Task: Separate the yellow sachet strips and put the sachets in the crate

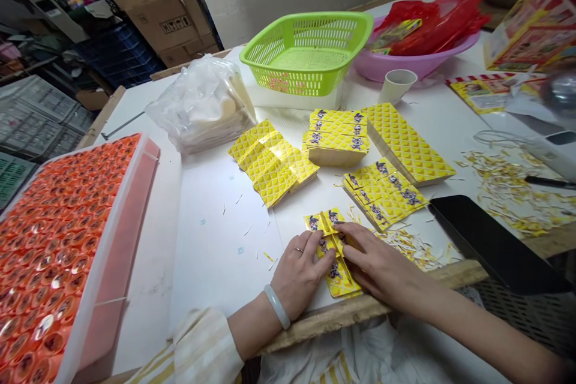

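At the table's front edge lies a yellow printed card (341,286) with small cartoon figures and a raised fold down its middle. My left hand (300,271) grips its left side, fingers bent towards the fold, with a ring and a pale bangle showing. From the other side my right hand (377,259) holds the card, its fingertips at the fold; part of its thumb side is hidden. Just beyond are a spread stack of figured cards (384,192), a neat stack of cards (336,138) and a fanned pile of yellow cards (273,162).
An orange-filled tray (110,288) stands at the left. Behind are a plastic bag (202,102), a green basket (306,81) and a purple basin (420,66). A long yellow stack (407,144), a black phone-like slab (490,240) and paper scraps (517,183) lie right.
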The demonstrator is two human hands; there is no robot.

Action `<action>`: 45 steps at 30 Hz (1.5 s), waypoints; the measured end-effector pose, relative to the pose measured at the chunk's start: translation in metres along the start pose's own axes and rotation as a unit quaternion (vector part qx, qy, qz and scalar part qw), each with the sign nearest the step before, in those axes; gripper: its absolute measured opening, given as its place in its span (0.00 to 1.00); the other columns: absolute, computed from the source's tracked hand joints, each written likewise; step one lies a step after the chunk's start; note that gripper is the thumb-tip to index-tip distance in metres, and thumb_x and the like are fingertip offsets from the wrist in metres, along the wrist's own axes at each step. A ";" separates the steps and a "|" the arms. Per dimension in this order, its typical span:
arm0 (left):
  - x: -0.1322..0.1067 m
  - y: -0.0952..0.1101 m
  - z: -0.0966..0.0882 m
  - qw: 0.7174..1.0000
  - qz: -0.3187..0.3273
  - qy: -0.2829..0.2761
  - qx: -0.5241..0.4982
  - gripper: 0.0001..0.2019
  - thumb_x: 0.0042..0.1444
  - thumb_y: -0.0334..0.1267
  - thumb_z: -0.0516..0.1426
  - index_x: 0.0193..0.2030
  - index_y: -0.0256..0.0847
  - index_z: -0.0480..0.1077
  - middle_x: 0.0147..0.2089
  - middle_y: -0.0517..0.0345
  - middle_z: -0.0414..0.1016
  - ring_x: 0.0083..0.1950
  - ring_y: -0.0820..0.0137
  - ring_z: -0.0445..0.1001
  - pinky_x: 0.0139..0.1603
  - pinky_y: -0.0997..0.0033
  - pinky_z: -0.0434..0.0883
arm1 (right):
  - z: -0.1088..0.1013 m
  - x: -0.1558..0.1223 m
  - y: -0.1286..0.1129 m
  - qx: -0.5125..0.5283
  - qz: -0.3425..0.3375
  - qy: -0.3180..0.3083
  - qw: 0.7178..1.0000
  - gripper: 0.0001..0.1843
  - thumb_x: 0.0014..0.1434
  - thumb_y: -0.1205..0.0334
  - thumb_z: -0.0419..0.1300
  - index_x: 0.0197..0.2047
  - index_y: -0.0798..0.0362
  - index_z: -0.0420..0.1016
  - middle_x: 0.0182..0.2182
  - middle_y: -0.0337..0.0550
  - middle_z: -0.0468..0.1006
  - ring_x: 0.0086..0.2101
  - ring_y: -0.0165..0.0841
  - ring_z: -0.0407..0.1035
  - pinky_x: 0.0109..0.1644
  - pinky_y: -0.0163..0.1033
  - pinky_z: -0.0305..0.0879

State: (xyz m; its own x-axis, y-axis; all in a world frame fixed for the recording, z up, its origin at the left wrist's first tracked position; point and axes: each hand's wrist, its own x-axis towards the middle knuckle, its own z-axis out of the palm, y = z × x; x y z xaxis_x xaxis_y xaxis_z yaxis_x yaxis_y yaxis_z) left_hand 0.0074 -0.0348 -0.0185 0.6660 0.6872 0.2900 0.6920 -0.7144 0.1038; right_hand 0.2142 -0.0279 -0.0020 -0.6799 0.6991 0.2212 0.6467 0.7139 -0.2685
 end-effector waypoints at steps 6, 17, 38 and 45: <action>0.005 0.001 0.000 0.996 -0.042 -0.009 -0.082 0.12 0.60 0.29 0.51 0.50 0.38 0.69 0.56 0.42 0.60 0.59 0.55 0.59 0.56 0.49 0.67 | -0.006 0.008 0.013 0.097 -0.002 -0.046 0.994 0.10 0.56 0.71 0.52 0.40 0.54 0.70 0.53 0.53 0.65 0.56 0.42 0.58 0.58 0.52 0.60; 0.011 -0.001 -0.004 0.997 0.054 -0.050 -0.028 0.13 0.61 0.30 0.48 0.51 0.28 0.65 0.57 0.33 0.62 0.62 0.52 0.59 0.59 0.51 0.66 | -0.007 0.009 0.023 0.162 -0.009 -0.046 0.986 0.09 0.59 0.67 0.52 0.40 0.51 0.72 0.55 0.51 0.65 0.56 0.39 0.58 0.57 0.51 0.59; 0.014 0.004 -0.002 0.994 0.085 -0.010 0.061 0.11 0.63 0.31 0.46 0.45 0.29 0.67 0.51 0.35 0.68 0.55 0.55 0.68 0.52 0.57 0.71 | -0.020 0.004 0.032 0.047 -0.140 -0.108 0.983 0.23 0.55 0.53 0.62 0.51 0.58 0.70 0.58 0.58 0.64 0.58 0.45 0.58 0.60 0.52 0.60; 0.011 0.007 0.004 0.988 0.109 -0.041 0.099 0.12 0.63 0.30 0.45 0.48 0.27 0.65 0.52 0.32 0.69 0.57 0.56 0.68 0.58 0.55 0.66 | -0.017 0.009 0.032 -0.084 -0.270 -0.034 0.958 0.14 0.61 0.64 0.55 0.46 0.65 0.71 0.52 0.67 0.70 0.55 0.47 0.63 0.56 0.52 0.65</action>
State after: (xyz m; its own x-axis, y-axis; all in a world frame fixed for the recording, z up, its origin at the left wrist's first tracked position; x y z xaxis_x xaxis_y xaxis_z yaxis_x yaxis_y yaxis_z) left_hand 0.0205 -0.0314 -0.0182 0.8201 0.5340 0.2057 0.5650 -0.8125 -0.1433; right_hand 0.2345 0.0021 0.0068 -0.9488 0.2247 0.2219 0.2356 0.9716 0.0234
